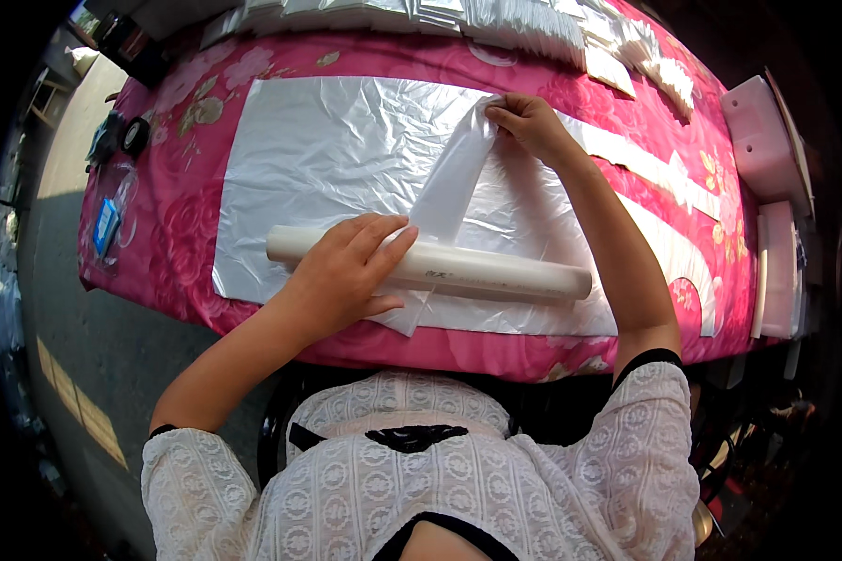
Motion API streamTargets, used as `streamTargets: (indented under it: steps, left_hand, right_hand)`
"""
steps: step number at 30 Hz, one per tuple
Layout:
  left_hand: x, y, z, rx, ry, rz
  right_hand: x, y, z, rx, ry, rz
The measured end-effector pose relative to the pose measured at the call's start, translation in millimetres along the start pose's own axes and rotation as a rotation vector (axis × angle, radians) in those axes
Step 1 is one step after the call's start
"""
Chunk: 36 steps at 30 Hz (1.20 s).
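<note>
A white plastic pipe lies crosswise over the near part of a flat, shiny white plastic bag. With its fingers on the far side and its thumb on the near side, my left hand grips the pipe left of its middle. At the bag's far edge, my right hand pinches a bit of the thin film. From that pinch a narrow raised fold runs down toward the pipe and my left fingertips. Strap-like handle parts of the bag spread to the right. How many layers lie there I cannot tell.
Pink floral cloth covers the table. Stacks of folded white bags line its far edge. On the left lie a black tape roll and a small blue packet. White foam boxes stand at the right edge.
</note>
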State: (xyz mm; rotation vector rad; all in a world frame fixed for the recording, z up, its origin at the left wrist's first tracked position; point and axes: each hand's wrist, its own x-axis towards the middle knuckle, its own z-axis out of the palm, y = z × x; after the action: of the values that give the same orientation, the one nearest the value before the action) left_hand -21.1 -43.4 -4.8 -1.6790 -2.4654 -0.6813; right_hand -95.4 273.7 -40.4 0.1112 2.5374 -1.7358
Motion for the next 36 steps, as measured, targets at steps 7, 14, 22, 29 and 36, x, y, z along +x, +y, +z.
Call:
streamTargets:
  steps: [7,14,22,29,36]
  left_hand:
    - [-20,17,36,-0.114,-0.324,0.15]
    - [-32,31,47,-0.042,-0.365,0.121]
    - [-36,46,51,0.017,-0.353,0.065]
    - [-28,32,40,-0.145,-0.322,0.145]
    - [-32,59,59,0.114,-0.356,0.109]
  right_hand:
    - [9,-5,-6,-0.099,-0.096,0.088]
    - [-22,-32,17,-0.271,0.247,-0.081]
    - [-148,-38,68,-0.758,0.032,-0.305]
    - [-146,18,-50,-0.779,0.566,-0.009]
    - [-188,-34,43,-0.697,0.049,-0.333]
